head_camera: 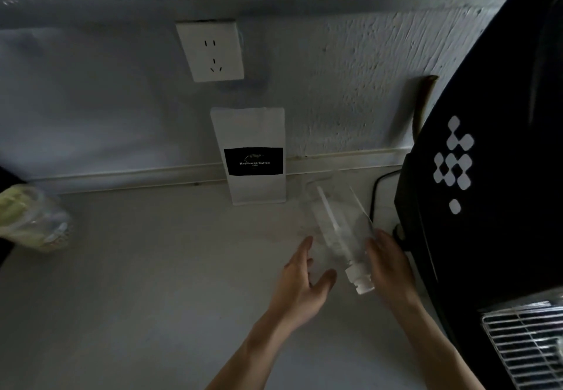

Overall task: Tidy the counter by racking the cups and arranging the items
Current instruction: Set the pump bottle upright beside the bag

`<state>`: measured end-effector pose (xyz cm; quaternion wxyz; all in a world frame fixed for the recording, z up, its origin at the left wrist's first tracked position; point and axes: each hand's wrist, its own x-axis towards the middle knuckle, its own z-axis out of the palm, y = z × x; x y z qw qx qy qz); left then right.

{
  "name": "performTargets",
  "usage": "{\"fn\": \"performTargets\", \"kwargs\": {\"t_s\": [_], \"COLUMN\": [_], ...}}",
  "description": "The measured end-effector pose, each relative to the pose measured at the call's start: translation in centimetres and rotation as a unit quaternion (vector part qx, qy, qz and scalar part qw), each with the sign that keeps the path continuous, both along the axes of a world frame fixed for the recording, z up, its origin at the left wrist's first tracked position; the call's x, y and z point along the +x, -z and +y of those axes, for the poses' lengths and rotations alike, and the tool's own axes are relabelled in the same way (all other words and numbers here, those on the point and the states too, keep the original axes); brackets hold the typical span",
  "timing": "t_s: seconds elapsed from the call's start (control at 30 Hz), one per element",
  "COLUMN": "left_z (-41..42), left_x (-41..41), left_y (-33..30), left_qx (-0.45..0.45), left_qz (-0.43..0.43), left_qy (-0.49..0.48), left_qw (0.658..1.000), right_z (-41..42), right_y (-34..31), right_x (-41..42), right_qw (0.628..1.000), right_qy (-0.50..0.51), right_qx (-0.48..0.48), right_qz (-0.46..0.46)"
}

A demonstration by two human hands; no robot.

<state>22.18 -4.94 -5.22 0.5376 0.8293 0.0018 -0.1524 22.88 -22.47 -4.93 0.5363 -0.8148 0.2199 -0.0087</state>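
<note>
My right hand (388,263) rests against a clear bottle (341,231) with a white cap, tilted on the counter (137,283). My left hand (304,283) is spread beside it, apart. A white coffee bag (253,134) stands against the wall under a socket (210,50). A black machine (487,161) is at the right.

Dim, rough white wall (350,64) with a socket (210,51).

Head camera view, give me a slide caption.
Two bare hands, left and right, flank a tilted clear plastic white-capped bottle on a grey counter.
</note>
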Motion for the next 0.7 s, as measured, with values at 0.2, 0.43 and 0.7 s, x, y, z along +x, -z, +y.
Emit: {"fn": "performTargets", "kwargs": {"t_s": [0.2,0.43,0.7], "left_z": [-0.1,0.4,0.6], "left_x": [0.1,0.3,0.5], "left_y": [-0.2,-0.9,-1.4], "left_qx": [-0.023,-0.064,-0.074], "left_qz": [0.022,0.02,-0.038], "left_qy": [-0.01,-0.029,-0.076], "left_qw": [0.999,0.997,0.994], "right_z": [0.0,0.8,1.8], "right_y": [0.6,0.3,-1.6], "right_x": [0.2,-0.5,-0.7], "right_qw": [0.999,0.997,0.993], "right_qy": [0.004,0.042,0.041], "right_qx": [0.042,0.066,0.083], "right_qz": [0.014,-0.014,-0.077]}}
